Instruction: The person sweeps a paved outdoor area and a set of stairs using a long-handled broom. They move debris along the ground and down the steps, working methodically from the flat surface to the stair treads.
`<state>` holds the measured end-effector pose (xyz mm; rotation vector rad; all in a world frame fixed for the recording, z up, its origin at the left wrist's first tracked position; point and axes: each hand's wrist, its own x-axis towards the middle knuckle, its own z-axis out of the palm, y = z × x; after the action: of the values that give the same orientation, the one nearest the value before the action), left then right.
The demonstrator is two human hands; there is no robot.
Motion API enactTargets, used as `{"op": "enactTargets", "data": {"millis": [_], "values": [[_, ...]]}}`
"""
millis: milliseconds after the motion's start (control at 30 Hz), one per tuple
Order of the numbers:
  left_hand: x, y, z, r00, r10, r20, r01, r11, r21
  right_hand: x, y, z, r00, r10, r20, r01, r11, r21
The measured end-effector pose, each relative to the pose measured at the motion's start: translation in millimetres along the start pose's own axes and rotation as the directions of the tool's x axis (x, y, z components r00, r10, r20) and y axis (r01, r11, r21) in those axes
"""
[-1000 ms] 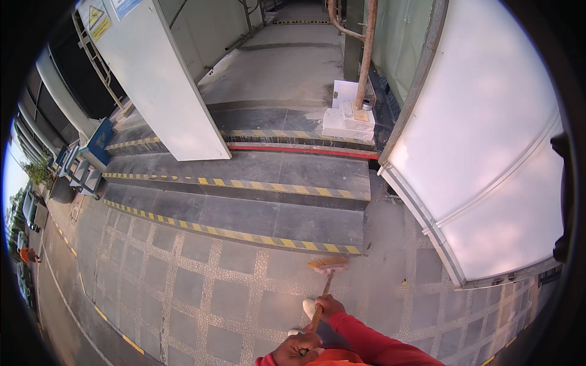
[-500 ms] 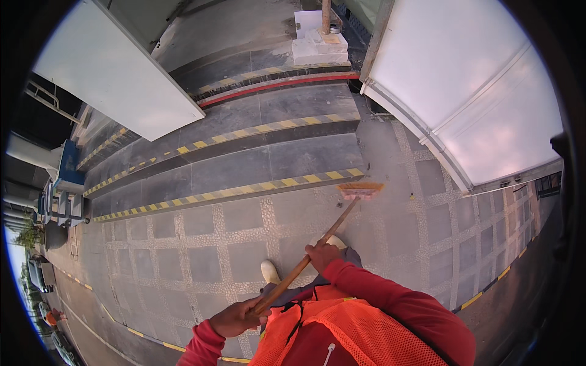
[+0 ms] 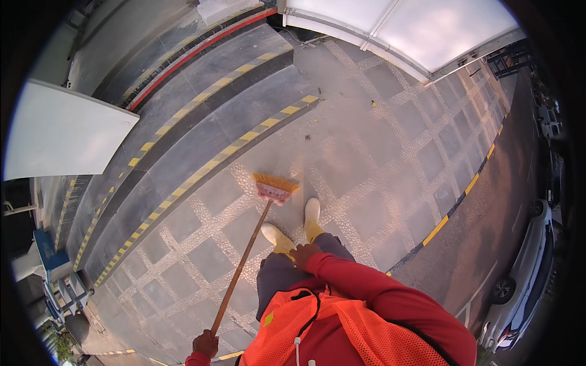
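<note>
My left hand, low at the left, is wrapped round the upper end of a broom's wooden handle. The handle slants up to the broom head, which has a pinkish block and orange bristles. It is on the paving just ahead of my boots, left of the right boot. My right hand is off the handle, in front of my dark trouser legs. Its fingers look curled, and what they may hold is hidden. My pale boots stand on the paving.
Dark steps with yellow-striped edges rise at the left. White panels stand at the far left and far right. Grey paving with pebble bands runs to a black-and-yellow kerb. Beyond it a silver car stands on the road.
My view has turned right and the steps have shifted left. My right hand has let go of the handle. The broom head has come nearer to my boots, and my left hand has moved lower left.
</note>
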<state>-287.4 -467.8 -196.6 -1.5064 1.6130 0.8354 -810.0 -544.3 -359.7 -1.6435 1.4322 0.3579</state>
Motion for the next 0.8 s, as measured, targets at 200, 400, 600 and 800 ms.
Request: {"op": "enactTargets", "data": {"millis": [200, 400, 600, 800], "values": [[136, 87, -50, 0.983, 0.178, -0.037, -0.176, 0.982, 0.063, 0, 65, 10, 0.943, 0.306, 0.128, -0.32, 0.94, 0.117], [204, 342, -118, 0.909, 0.359, -0.214, -0.374, 0.927, -0.033, 48, 21, -5, 0.917, 0.373, 0.138, -0.18, 0.078, 0.981], [120, 450, -137, 0.809, 0.574, -0.124, -0.554, 0.676, -0.486, -17, 85, -56, 0.777, 0.591, 0.218, 0.144, -0.504, 0.852], [180, 340, -138, 0.86, 0.51, -0.026, -0.477, 0.783, -0.4, -237, 156, 48, 0.689, 0.679, 0.253, -0.228, -0.129, 0.965]]}}
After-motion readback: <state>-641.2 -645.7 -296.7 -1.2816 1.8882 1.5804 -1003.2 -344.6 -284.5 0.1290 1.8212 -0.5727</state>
